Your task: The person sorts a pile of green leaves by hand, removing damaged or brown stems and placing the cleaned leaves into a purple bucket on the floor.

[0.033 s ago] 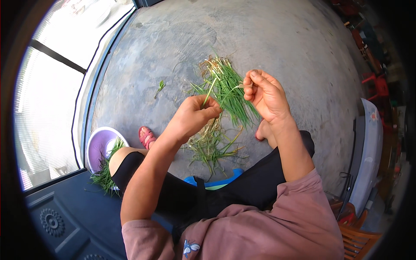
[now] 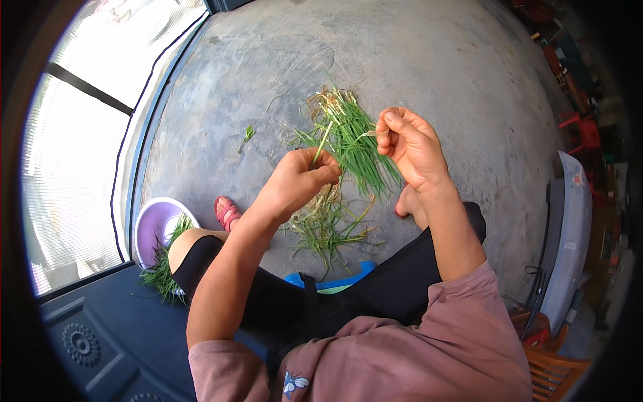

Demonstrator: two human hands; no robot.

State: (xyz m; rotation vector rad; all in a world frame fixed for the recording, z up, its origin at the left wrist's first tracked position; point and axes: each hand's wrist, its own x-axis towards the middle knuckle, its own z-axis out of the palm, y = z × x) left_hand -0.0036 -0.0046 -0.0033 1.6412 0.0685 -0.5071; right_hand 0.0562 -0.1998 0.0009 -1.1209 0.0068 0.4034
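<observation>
My left hand (image 2: 303, 179) is closed, its thumb and fingers pinching a thin scallion (image 2: 324, 139) whose pale end points up and away. To its right, my raised right hand (image 2: 412, 144) has its fingers curled in a pinch on a thin pale strip of scallion skin (image 2: 370, 133). Beyond and below the hands, a heap of long green scallions (image 2: 351, 134) with whitish stems and brownish roots lies on the concrete floor. Nearer to me, between my feet, is a looser pile of yellowed and green scallion trimmings (image 2: 325, 224), partly hidden by my left hand.
At the left stands a purple basin (image 2: 149, 224) with green scallions (image 2: 161, 271) at its near side, partly behind my knee. A small green sprig (image 2: 248, 133) lies alone on the floor. Under me shows a blue stool edge (image 2: 365, 268). A wooden chair (image 2: 552, 372) is at lower right.
</observation>
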